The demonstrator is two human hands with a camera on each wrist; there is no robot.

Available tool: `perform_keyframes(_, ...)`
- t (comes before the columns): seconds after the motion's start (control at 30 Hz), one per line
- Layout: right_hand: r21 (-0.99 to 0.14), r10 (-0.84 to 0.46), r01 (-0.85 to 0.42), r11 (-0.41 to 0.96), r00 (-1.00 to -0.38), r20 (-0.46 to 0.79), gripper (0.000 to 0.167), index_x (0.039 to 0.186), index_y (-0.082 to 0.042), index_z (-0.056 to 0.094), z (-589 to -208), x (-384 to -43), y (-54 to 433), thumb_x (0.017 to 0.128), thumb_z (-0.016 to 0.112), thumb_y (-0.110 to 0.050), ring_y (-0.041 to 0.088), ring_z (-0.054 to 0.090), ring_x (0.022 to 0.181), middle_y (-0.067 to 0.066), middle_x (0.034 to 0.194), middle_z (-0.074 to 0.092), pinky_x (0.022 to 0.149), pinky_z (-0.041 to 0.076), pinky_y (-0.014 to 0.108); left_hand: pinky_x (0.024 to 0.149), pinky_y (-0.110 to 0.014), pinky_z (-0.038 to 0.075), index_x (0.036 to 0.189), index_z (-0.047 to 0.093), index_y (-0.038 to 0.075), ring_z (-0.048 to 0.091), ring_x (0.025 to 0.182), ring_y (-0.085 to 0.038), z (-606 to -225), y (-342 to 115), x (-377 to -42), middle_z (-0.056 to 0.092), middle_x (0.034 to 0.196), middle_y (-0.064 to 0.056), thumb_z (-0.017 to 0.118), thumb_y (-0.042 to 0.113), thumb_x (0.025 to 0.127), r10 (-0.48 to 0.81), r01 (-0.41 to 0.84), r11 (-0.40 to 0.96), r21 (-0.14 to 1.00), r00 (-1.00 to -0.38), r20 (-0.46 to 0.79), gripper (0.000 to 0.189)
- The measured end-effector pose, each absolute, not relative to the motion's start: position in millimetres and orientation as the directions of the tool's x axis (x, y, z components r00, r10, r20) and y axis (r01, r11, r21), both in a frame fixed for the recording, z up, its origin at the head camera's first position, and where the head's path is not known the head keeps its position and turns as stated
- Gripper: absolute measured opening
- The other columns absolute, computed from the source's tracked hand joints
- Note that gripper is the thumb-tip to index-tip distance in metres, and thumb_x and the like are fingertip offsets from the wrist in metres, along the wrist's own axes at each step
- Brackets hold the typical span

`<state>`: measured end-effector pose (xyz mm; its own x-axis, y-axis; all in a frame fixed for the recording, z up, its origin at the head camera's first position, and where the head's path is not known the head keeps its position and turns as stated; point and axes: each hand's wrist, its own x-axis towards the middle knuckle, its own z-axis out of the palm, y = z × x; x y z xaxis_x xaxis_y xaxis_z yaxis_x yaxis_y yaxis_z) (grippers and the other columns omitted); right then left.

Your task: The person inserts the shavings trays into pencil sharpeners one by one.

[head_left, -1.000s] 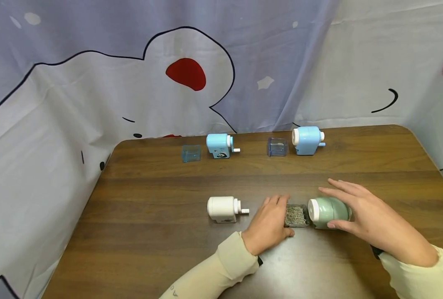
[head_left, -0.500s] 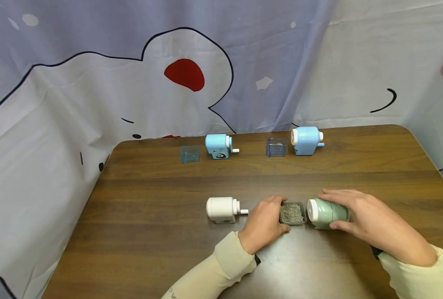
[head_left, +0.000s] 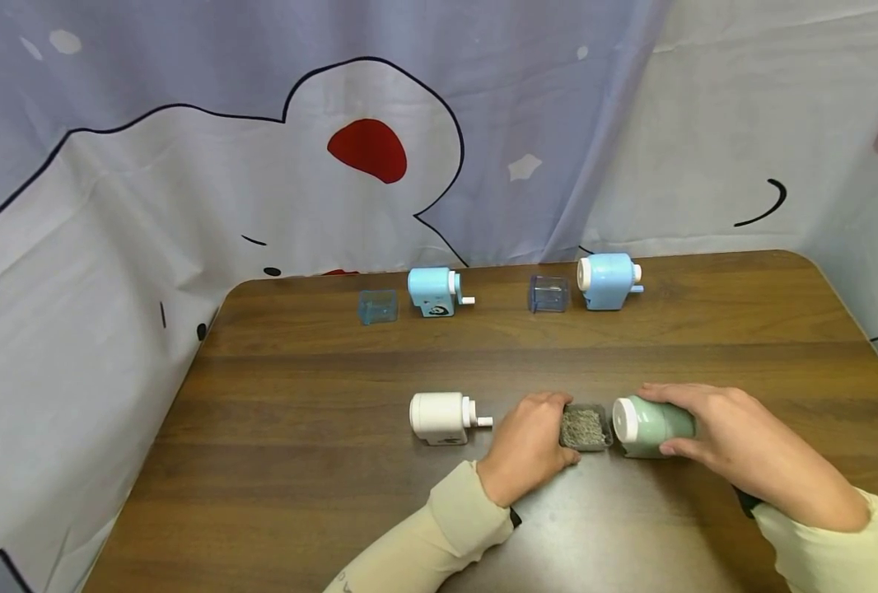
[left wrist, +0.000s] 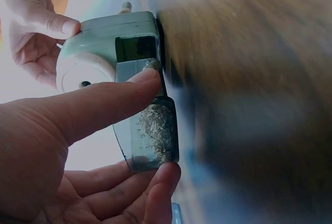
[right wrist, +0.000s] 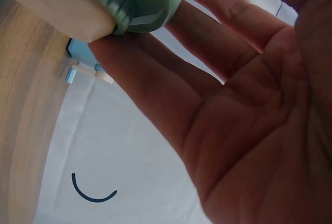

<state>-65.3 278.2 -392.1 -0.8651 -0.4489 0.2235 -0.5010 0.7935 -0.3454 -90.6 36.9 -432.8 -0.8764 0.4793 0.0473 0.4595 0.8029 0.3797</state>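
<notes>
My left hand (head_left: 528, 449) pinches a small clear drawer (left wrist: 139, 163) between thumb and fingers. Grey-brown pencil shavings (head_left: 583, 428) fill much of it. To its right lies the table-top green pencil sharpener (head_left: 660, 425), its white round face towards the drawer. My right hand (head_left: 754, 449) grips the sharpener's far end, thumb in front and fingers behind. In the left wrist view, the sharpener's dark slot (left wrist: 136, 47) faces the drawer, whose near end lies close to it; my thumb hides part of the join. In the right wrist view, only part of the green body and crank shows.
A white crank sharpener (head_left: 439, 417) stands left of my left hand. Along the back stand two blue sharpeners (head_left: 431, 290) (head_left: 608, 281), each with a clear drawer (head_left: 377, 306) (head_left: 549, 294) beside it. A printed curtain (head_left: 261, 181) hangs behind the wooden table (head_left: 298, 461).
My right hand's spread fingers have closed onto the green sharpener. The left hand has moved the drawer slightly left, then back right towards the sharpener.
</notes>
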Motion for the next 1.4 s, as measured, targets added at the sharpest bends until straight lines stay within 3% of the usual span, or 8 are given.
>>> perform_keyframes(0.4, -0.339, -0.446, -0.498, 0.798, -0.867, 0.224, 0.063, 0.118, -0.007, 0.072, -393, -65, 280, 0.060, 0.095, -0.013, 0.024, 0.070, 0.090, 0.008, 0.108, 0.074, 0.076, 0.056, 0.046, 0.093, -0.025, 0.051, 0.125, 0.068, 0.005, 0.067, 0.108, -0.017, -433, 47, -88, 0.071, 0.119, -0.004, 0.095, 0.031, 0.067, 0.498, 0.490, 0.803, 0.340, -0.864, 0.070, 0.069)
perform_keyframes(1.4, -0.331, -0.459, -0.514, 0.792, -0.857, 0.233, 0.062, 0.117, -0.007, 0.072, -394, -66, 280, 0.059, 0.095, -0.012, 0.026, 0.070, 0.094, 0.007, 0.109, 0.074, 0.078, 0.056, 0.046, 0.094, -0.023, 0.050, 0.126, 0.068, 0.008, 0.066, 0.108, -0.013, -436, 62, -86, 0.070, 0.118, 0.000, 0.095, 0.033, 0.067, 0.517, 0.510, 0.792, 0.335, -0.853, 0.075, 0.070)
